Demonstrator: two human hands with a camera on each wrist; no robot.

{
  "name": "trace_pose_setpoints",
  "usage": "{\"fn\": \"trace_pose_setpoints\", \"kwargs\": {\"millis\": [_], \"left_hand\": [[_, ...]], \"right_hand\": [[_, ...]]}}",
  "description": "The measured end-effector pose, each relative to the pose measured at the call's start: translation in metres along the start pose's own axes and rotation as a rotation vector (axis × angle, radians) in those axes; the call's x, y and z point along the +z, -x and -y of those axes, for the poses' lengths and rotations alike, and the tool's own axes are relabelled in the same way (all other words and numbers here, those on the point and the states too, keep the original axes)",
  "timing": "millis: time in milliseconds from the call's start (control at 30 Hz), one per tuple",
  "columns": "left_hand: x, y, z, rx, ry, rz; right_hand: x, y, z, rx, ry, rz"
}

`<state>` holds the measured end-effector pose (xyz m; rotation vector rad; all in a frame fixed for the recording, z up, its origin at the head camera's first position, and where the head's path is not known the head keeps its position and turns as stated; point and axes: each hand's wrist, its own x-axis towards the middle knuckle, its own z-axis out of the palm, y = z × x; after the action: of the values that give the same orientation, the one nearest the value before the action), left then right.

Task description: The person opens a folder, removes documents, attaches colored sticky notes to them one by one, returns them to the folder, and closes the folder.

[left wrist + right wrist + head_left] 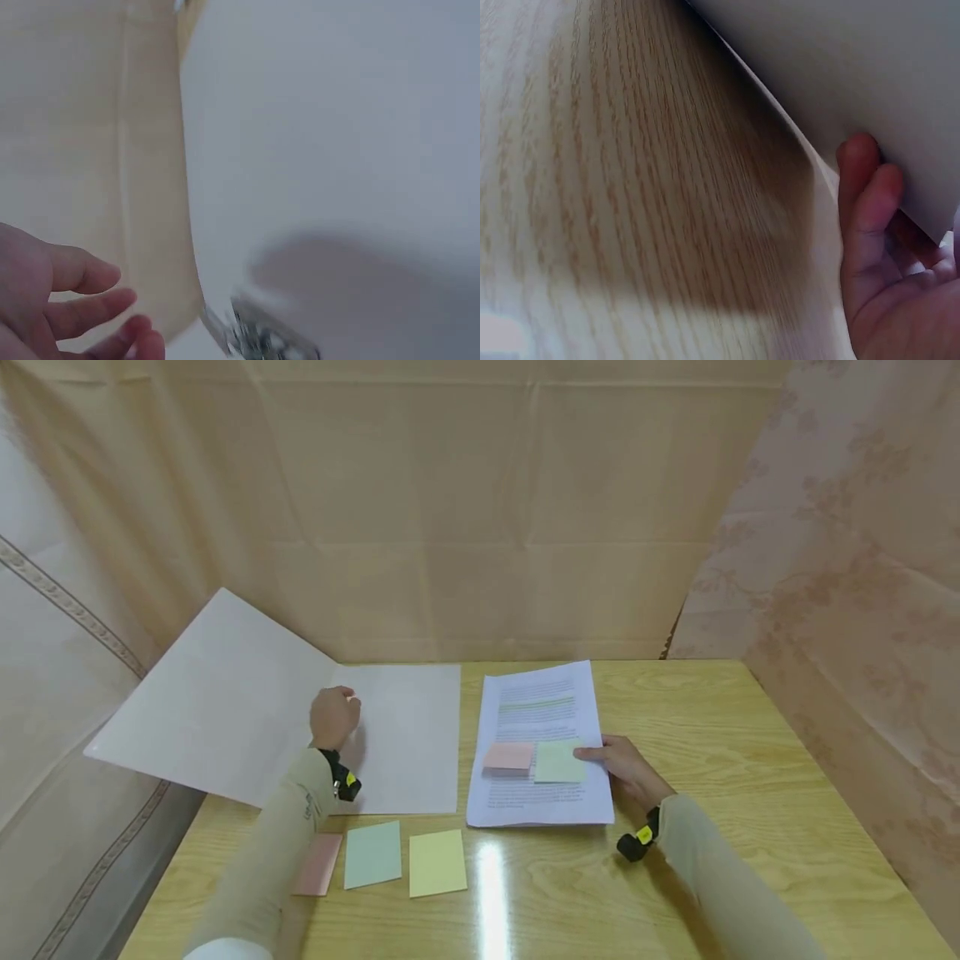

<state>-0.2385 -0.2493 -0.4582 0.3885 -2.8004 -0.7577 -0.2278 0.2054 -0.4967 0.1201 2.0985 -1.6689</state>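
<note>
A white folder [412, 743] lies spread, its left cover tilted up. Over its fold hovers my left hand [333, 718], fingers loosely bent and holding nothing. In the left wrist view a metal clip [270, 337] sits on the folder near those fingertips. My right hand [633, 770] grips the right edge of a printed paper stack [543, 806], thumb on top; in the right wrist view its fingers [859, 176] curl beneath the sheets, lifting that edge off the table. On the top page are a pink sticky note pad [507, 757] and a pale green one [558, 768].
Along the front of the wooden table [720, 735] lie a pink sticky note pad [320, 864], partly behind my left sleeve, a blue-green one [373, 855] and a yellow one [438, 863]. A beige curtain [480, 510] hangs at the table's back edge.
</note>
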Motion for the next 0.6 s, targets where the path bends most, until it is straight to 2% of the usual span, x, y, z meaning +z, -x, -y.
{"fn": "trace_pose_setpoints", "kwargs": {"millis": [67, 233, 300, 500, 600], "left_hand": [[-0.003, -0.003, 0.011, -0.019, -0.05, -0.02], [-0.003, -0.002, 0.028, -0.105, -0.035, 0.121], [-0.002, -0.001, 0.031, -0.128, -0.02, 0.148], [0.002, -0.004, 0.042, -0.145, -0.023, 0.11], [0.004, -0.007, 0.047, -0.156, -0.002, 0.121]], "right_hand": [[0.0, 0.0, -0.001, 0.006, 0.008, 0.017], [-0.001, 0.001, -0.001, 0.021, 0.002, 0.038], [-0.001, 0.002, -0.001, 0.019, -0.005, 0.04], [-0.003, 0.004, 0.0, 0.0, -0.028, 0.047], [-0.004, 0.005, 0.0, 0.006, -0.041, 0.035]]}}
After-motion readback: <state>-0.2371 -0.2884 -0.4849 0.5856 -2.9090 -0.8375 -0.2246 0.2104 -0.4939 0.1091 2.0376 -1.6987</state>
